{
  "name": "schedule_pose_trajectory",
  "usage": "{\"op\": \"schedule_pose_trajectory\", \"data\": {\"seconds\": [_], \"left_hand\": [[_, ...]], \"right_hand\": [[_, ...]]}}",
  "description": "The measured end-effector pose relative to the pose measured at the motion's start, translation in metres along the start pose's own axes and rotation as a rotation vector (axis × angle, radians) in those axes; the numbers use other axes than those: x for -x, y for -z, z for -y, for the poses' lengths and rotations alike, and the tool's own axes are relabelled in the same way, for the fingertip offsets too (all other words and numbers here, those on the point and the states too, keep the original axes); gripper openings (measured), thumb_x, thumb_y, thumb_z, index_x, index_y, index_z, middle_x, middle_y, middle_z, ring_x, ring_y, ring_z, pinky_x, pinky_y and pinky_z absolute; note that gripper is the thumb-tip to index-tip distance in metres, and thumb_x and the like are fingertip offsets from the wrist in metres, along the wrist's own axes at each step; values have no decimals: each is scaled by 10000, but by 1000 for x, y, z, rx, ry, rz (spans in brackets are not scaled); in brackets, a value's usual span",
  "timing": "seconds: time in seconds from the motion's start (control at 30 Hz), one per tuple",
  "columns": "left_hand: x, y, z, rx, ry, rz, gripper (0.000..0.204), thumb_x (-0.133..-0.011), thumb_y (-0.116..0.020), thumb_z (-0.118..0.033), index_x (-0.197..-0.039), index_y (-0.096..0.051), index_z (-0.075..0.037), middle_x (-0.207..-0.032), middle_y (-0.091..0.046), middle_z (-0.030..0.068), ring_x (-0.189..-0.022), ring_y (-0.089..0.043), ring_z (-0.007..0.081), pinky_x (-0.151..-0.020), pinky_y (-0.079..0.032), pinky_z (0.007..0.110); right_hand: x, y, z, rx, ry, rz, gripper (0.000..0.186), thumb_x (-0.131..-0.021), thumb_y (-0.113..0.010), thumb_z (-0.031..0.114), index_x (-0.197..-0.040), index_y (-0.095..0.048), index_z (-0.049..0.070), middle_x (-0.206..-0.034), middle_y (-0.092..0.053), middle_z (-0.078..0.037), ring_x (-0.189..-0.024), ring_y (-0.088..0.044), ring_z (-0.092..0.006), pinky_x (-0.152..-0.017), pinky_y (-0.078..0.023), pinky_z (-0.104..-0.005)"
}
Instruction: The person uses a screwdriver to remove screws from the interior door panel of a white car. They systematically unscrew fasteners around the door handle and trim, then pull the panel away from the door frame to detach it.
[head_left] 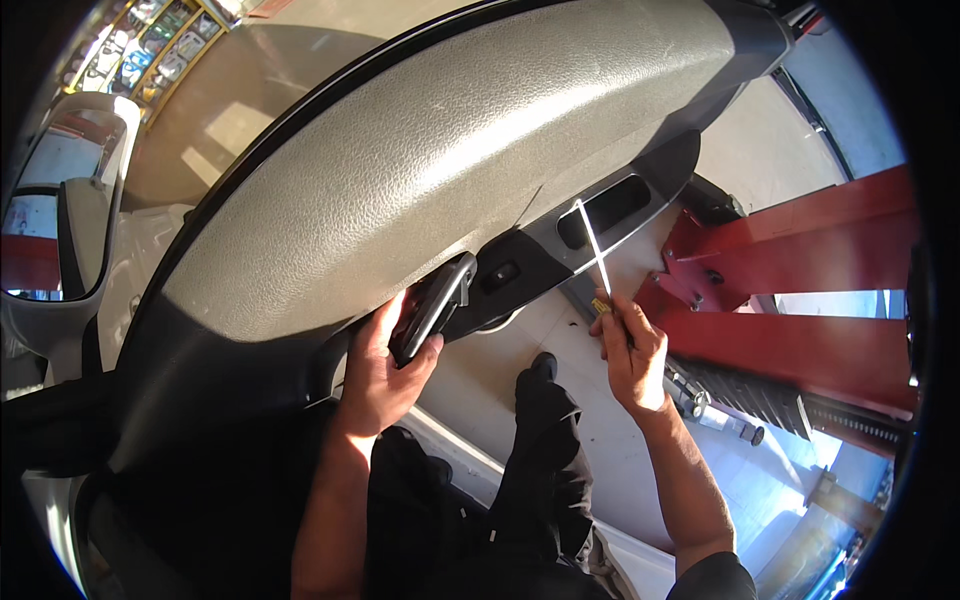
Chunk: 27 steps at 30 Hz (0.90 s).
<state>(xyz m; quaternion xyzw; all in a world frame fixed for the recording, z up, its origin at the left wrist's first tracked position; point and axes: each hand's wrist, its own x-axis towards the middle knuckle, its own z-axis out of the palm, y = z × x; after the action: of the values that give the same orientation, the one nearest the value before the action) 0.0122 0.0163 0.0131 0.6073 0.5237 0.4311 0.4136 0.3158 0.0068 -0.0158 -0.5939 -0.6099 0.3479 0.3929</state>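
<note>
Left hand (pixel 385 385) has the dark trim piece (pixel 437 310) pinched, thumb on the near right face, fingers wrapped behind. Piece stands tilted at the left end of the switch strip (pixel 502 275), low on the door panel (pixel 430 150). Can't tell if it's fully free or still attached at the back.

Right hand (pixel 632 355) is closed round the yellowish handle of a screwdriver (pixel 594 250); shaft points far-left, tip over the pull recess (pixel 610 210). Contact not clear from here.

Handling, my read: trim is light, stiff plastic, smooth and a bit slippery, any thin edges or tabs likely to snap if twisted. Best hold: both long edges, mid-length. Screwdriver: light, rigid, slim; hold by the handle, since the bare shaft would slip and could scratch the panel.
</note>
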Motion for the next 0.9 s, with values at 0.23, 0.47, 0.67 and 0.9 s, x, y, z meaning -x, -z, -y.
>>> {"op": "schedule_pose_trajectory", "data": {"seconds": [0.23, 0.47, 0.67, 0.9], "left_hand": [[-4, 5, -19, -479, 64, 130, 623, -902, -746, -50, -1466, -491, 15, -1185, -693, 227, -1064, -699, 345, -955, -534, 370], [-8, -1, -30, -470, -16, 99, 525, -910, -680, 10, -1408, -523, 70, -1226, -667, 242, -1119, -685, 350, -988, -522, 386], [-2, -3, -32, -582, 114, 76, 447, -900, -682, -2, -1329, -584, 76, -1240, -679, 229, -1125, -673, 386, -979, -534, 420], [-6, 3, -28, -523, 42, 140, 522, -893, -710, -19, -1373, -536, 85, -1243, -668, 261, -1148, -664, 413, -995, -523, 450]], "right_hand": [[-15, 67, 36, 182, 17, 503, 286, -981, -623, 32, -1257, -637, -39, -889, -688, -137, -734, -660, -210, -690, -532, -323], [-49, 89, 69, 31, -155, 818, 349, -1010, -557, 22, -1356, -584, -14, -814, -635, -122, -643, -628, -175, -630, -505, -307], [-98, 98, 107, 257, 53, 928, 353, -982, -590, 41, -1327, -604, -37, -732, -620, -166, -614, -641, -280, -606, -478, -364], [-119, 97, 154, 666, 230, 955, 331, -971, -620, 84, -1292, -614, 2, -790, -663, -163, -680, -658, -332, -620, -488, -445]]}}
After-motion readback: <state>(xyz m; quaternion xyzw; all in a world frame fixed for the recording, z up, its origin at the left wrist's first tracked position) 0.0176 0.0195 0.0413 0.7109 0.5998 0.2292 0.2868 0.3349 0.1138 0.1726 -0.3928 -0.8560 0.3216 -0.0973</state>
